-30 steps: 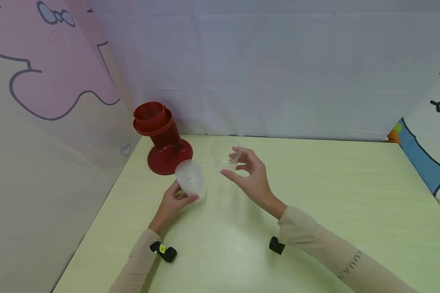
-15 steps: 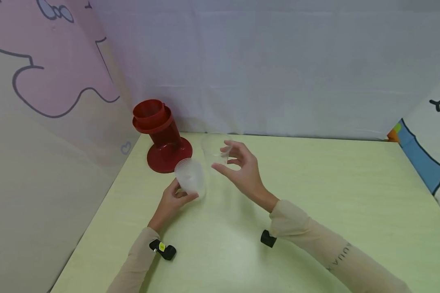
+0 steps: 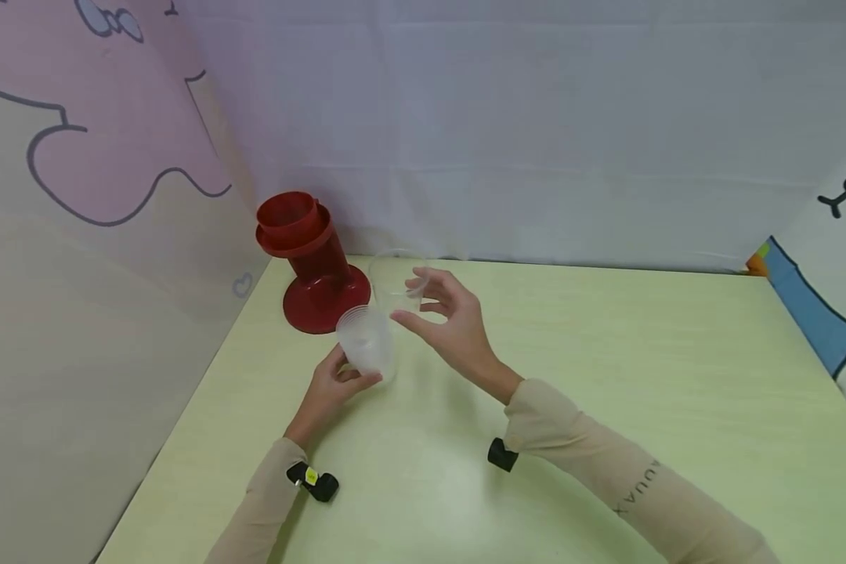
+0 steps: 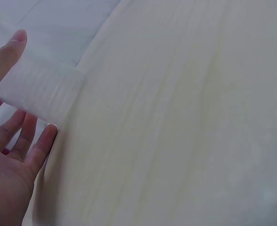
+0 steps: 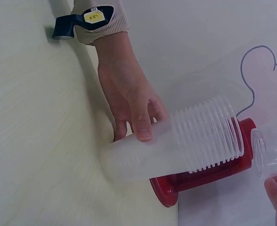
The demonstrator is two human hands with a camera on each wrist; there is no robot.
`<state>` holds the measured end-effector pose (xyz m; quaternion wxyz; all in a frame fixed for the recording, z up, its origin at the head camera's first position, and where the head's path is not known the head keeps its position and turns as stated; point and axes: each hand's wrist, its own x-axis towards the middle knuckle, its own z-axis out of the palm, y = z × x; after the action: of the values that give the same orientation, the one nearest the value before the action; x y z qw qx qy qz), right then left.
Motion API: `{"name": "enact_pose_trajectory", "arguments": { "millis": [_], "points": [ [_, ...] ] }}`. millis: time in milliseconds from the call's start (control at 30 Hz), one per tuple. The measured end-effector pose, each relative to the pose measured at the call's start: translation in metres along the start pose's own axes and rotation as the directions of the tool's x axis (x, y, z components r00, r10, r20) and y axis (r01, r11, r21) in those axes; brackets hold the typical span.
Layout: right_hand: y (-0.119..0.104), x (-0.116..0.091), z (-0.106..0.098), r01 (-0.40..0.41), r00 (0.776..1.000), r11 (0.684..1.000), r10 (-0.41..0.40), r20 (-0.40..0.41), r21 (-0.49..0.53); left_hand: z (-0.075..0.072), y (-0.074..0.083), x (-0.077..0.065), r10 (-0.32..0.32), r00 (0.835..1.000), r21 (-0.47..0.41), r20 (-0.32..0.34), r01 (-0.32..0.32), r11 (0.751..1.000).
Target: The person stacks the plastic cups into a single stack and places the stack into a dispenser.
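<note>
My left hand point(image 3: 330, 393) grips a nested stack of clear plastic cups point(image 3: 365, 341) low on its side, thumb in front and fingers behind. In the right wrist view the stacked rims of the cups point(image 5: 207, 134) show plainly, mouths turned toward the other cup. My right hand point(image 3: 458, 325) holds a single clear plastic cup point(image 3: 396, 274) between thumb and fingers, just above and behind the stack. A small gap separates this cup point(image 5: 276, 147) from the top rim of the stack in the right wrist view. Its far outline is faint.
A red plastic tube stand point(image 3: 324, 274) with a round base and cup-shaped top stands at the table's back left corner, close behind the stack. The pale yellow table point(image 3: 641, 376) meets a hung white cloth point(image 3: 536, 141) at the back and a printed cloth on the left.
My right hand has moved left and slightly away with the single cup, bringing it over the stack's mouth. My left hand and the stack have stayed in place.
</note>
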<state>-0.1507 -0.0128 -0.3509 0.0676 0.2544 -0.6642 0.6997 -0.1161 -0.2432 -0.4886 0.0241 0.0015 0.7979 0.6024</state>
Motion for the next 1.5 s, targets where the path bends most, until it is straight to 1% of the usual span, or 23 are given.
{"name": "enact_pose_trajectory", "arguments": {
  "millis": [100, 167, 300, 400, 467, 667, 900, 1033, 1167, 1267, 1500],
  "points": [
    [0.012, 0.003, 0.001, 0.006, 1.000, 1.000, -0.006, 0.006, -0.009, 0.000, -0.001, 0.002, -0.010, 1.000, 0.000, -0.001, 0.010, 1.000],
    [0.014, 0.004, 0.002, 0.000, 1.000, 1.000, 0.000, 0.008, -0.015, 0.000, 0.000, 0.002, -0.015, 1.000, 0.002, -0.001, 0.015, 1.000],
    [0.000, 0.003, 0.006, -0.020, 1.000, 1.000, 0.020, 0.009, -0.023, -0.001, 0.000, 0.002, -0.023, 1.000, 0.006, 0.003, 0.023, 1.000],
    [-0.014, 0.004, 0.009, -0.015, 1.000, 1.000, 0.015, 0.013, -0.023, -0.001, -0.001, 0.002, -0.019, 1.000, -0.002, 0.005, 0.019, 1.000],
    [-0.018, 0.004, 0.011, -0.005, 1.000, 1.000, 0.006, 0.017, -0.028, -0.002, -0.001, 0.002, -0.015, 1.000, -0.001, 0.003, 0.015, 1.000],
    [-0.017, 0.006, 0.016, 0.010, 1.000, 1.000, -0.010, 0.023, -0.027, -0.003, 0.001, 0.002, -0.016, 1.000, 0.004, 0.003, 0.016, 1.000],
    [-0.016, 0.007, 0.019, -0.002, 0.999, 1.000, 0.003, 0.035, -0.024, -0.003, 0.000, 0.002, 0.006, 1.000, -0.025, 0.019, -0.006, 1.000],
    [-0.016, 0.008, 0.021, -0.008, 0.999, 1.000, 0.009, 0.043, -0.011, -0.003, -0.001, 0.002, 0.001, 1.000, -0.021, 0.016, -0.001, 1.000],
    [-0.017, 0.008, 0.024, -0.007, 0.998, 1.000, 0.008, 0.060, -0.005, -0.004, -0.001, 0.002, 0.012, 1.000, -0.018, 0.012, -0.012, 1.000],
    [-0.018, 0.008, 0.027, -0.009, 0.997, 1.000, 0.009, 0.073, -0.002, -0.004, -0.001, 0.003, 0.012, 1.000, 0.000, 0.010, -0.012, 1.000],
    [-0.019, 0.008, 0.031, 0.002, 0.995, 1.000, 0.000, 0.100, -0.018, -0.005, -0.003, 0.005, 0.007, 1.000, 0.017, 0.013, -0.007, 1.000]
  ]
}}
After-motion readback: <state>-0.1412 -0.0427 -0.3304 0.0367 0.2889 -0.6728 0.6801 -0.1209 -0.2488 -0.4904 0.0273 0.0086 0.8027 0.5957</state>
